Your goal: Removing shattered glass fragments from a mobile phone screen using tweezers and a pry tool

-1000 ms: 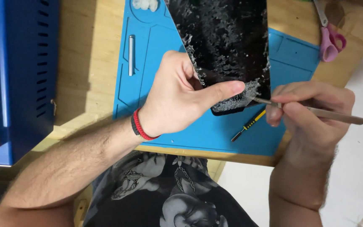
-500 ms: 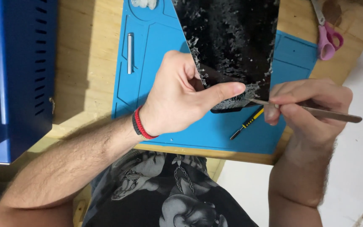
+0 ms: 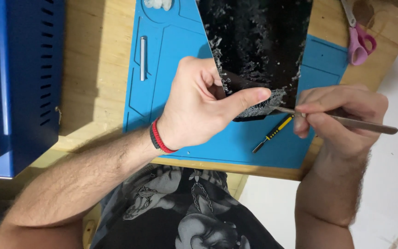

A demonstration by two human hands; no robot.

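Two hands work over a blue mat on the wooden table. Left hand pinches the cracked black screen at its lower corner; right hand grips a thin metal tool touching that corner.

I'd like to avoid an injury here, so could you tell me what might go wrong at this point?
The left hand grips the shattered black glass panel bare, thumb on its cracked corner, so shards could cut it. The metal tool in the right hand points toward that thumb and may slip. Prying could also scatter fragments across the blue mat.
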